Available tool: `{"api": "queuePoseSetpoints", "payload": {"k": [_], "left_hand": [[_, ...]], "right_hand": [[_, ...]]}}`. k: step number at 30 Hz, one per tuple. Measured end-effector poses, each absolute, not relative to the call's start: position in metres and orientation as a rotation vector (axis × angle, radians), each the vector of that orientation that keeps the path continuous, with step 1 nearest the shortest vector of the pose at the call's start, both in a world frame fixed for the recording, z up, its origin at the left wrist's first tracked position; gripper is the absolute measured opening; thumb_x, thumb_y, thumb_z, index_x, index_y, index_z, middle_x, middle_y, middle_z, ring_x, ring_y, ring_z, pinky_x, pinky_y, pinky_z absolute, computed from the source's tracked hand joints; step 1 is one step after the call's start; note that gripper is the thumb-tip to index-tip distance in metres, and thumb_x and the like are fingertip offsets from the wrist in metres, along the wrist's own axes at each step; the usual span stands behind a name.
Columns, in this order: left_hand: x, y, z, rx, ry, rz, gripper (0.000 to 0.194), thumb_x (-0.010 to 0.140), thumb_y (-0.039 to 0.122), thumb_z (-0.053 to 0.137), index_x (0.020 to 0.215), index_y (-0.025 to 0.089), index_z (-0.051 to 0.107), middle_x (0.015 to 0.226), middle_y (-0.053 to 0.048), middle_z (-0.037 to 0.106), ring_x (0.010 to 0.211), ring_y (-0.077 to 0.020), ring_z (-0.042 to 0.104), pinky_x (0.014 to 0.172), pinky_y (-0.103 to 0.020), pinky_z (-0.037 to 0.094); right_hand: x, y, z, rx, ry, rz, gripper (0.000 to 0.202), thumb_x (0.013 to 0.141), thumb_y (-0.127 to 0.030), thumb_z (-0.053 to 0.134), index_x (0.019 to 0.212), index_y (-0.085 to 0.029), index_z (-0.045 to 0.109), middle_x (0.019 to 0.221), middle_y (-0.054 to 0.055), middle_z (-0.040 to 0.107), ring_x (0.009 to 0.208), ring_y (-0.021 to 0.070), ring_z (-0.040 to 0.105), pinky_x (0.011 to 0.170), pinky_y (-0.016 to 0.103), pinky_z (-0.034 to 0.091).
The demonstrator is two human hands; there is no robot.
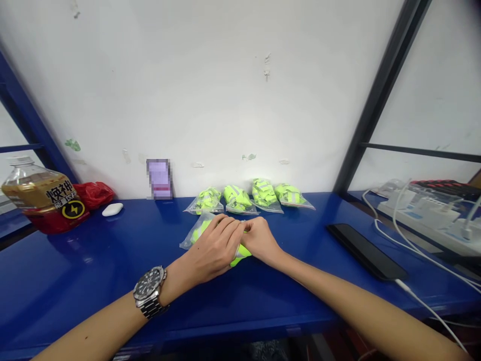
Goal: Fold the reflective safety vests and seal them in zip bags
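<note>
Near the middle of the blue table, my left hand [217,245] lies over a clear plastic bag [186,241], its fingers wrapped round the bag and the neon-yellow fabric [240,254] in it. My right hand [261,240] touches the left one and pinches at the bag's right end; its fingertips are partly hidden. Some yellow fabric with a grey stripe shows below the hands. Behind them several bagged yellow bundles [238,199] stand in a row by the wall.
At the left are a large drink bottle [41,195], a red plastic bag [95,193] and a white case [112,209]. A pixelated upright card [160,179] leans on the wall. At the right lie a black phone [366,250] on a cable and a power strip [432,215].
</note>
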State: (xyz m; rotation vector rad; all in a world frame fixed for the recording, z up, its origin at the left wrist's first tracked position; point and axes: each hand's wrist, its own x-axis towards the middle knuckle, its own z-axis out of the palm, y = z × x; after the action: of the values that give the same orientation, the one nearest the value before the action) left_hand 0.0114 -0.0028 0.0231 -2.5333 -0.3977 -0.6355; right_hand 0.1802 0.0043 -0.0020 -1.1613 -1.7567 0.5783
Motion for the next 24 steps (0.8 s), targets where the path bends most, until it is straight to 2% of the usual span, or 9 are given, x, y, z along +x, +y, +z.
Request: {"api": "queuePoseSetpoints", "payload": {"k": [4,7,9,12,14,16,18,21,24], "left_hand": [[0.005,0.005,0.026,-2.507,-0.360,-0.908,0.064,0.082,0.030,0.057,0.136,0.006,0.032,0.119,-0.021,0.057,0.111,-0.0323,0.055,0.094,-0.049,0.048],[-0.003,0.013,0.026,-2.446,-0.511,-1.154,0.077,0.075,0.037,0.067,0.137,0.009,0.030,0.122,-0.022,0.055,0.113,-0.0324,0.056,0.092,-0.048,0.052],[-0.008,0.017,0.024,-2.465,-0.672,-1.210,0.082,0.068,0.039,0.072,0.135,0.011,0.033,0.120,-0.020,0.056,0.109,-0.0316,0.059,0.088,-0.046,0.054],[-0.009,0.020,0.021,-2.554,-0.753,-1.162,0.080,0.062,0.036,0.074,0.130,0.014,0.038,0.116,-0.017,0.059,0.104,-0.0307,0.061,0.084,-0.045,0.056],[-0.007,0.020,0.020,-2.567,-0.687,-1.148,0.072,0.063,0.033,0.071,0.125,0.014,0.040,0.110,-0.015,0.060,0.101,-0.0299,0.061,0.082,-0.045,0.055],[-0.003,0.018,0.019,-2.535,-0.585,-1.146,0.064,0.067,0.032,0.068,0.122,0.013,0.042,0.106,-0.015,0.061,0.098,-0.0295,0.061,0.083,-0.046,0.054],[0.002,0.016,0.019,-2.499,-0.494,-1.123,0.059,0.070,0.031,0.065,0.121,0.011,0.043,0.105,-0.016,0.061,0.100,-0.0305,0.059,0.086,-0.048,0.053],[0.008,0.012,0.021,-2.480,-0.428,-1.067,0.052,0.072,0.028,0.061,0.118,0.009,0.045,0.103,-0.017,0.062,0.101,-0.0309,0.058,0.087,-0.049,0.051],[0.014,0.005,0.021,-2.496,-0.385,-0.974,0.044,0.073,0.025,0.057,0.113,0.008,0.049,0.099,-0.016,0.064,0.096,-0.0291,0.060,0.088,-0.050,0.048]], "right_hand": [[0.194,0.000,0.016,-0.989,-1.804,0.970,0.030,0.080,-0.039,0.060,0.064,-0.014,0.064,0.049,-0.003,0.049,0.042,0.0097,0.046,0.040,0.020,0.033],[0.206,-0.003,0.029,-0.807,-1.860,1.270,0.036,0.082,-0.050,0.061,0.095,-0.016,0.065,0.071,0.002,0.062,0.053,0.0124,0.057,0.046,0.022,0.044],[0.209,-0.004,0.031,-0.768,-1.888,1.324,0.046,0.079,-0.053,0.064,0.108,-0.018,0.060,0.079,0.003,0.064,0.060,0.0138,0.060,0.051,0.024,0.048],[0.206,-0.003,0.027,-0.778,-1.866,1.298,0.053,0.075,-0.060,0.066,0.104,-0.016,0.061,0.075,0.003,0.062,0.058,0.0138,0.058,0.054,0.026,0.048],[0.200,-0.003,0.022,-0.801,-1.817,1.277,0.053,0.071,-0.062,0.068,0.097,-0.016,0.061,0.070,0.002,0.060,0.054,0.0132,0.055,0.050,0.025,0.045],[0.194,-0.004,0.017,-0.842,-1.772,1.203,0.047,0.070,-0.058,0.071,0.090,-0.017,0.060,0.066,0.000,0.056,0.050,0.0117,0.050,0.046,0.023,0.040],[0.190,-0.004,0.015,-0.891,-1.774,1.068,0.034,0.072,-0.046,0.073,0.082,-0.017,0.058,0.066,-0.001,0.056,0.052,0.0112,0.047,0.048,0.023,0.038],[0.184,-0.007,0.013,-1.062,-1.834,0.816,0.019,0.069,-0.024,0.071,0.073,-0.017,0.054,0.070,0.000,0.060,0.061,0.0132,0.050,0.054,0.023,0.036],[0.180,-0.011,0.012,-1.300,-1.928,0.527,0.010,0.069,-0.016,0.063,0.070,-0.017,0.053,0.071,0.003,0.064,0.064,0.0161,0.055,0.054,0.024,0.031]]}}
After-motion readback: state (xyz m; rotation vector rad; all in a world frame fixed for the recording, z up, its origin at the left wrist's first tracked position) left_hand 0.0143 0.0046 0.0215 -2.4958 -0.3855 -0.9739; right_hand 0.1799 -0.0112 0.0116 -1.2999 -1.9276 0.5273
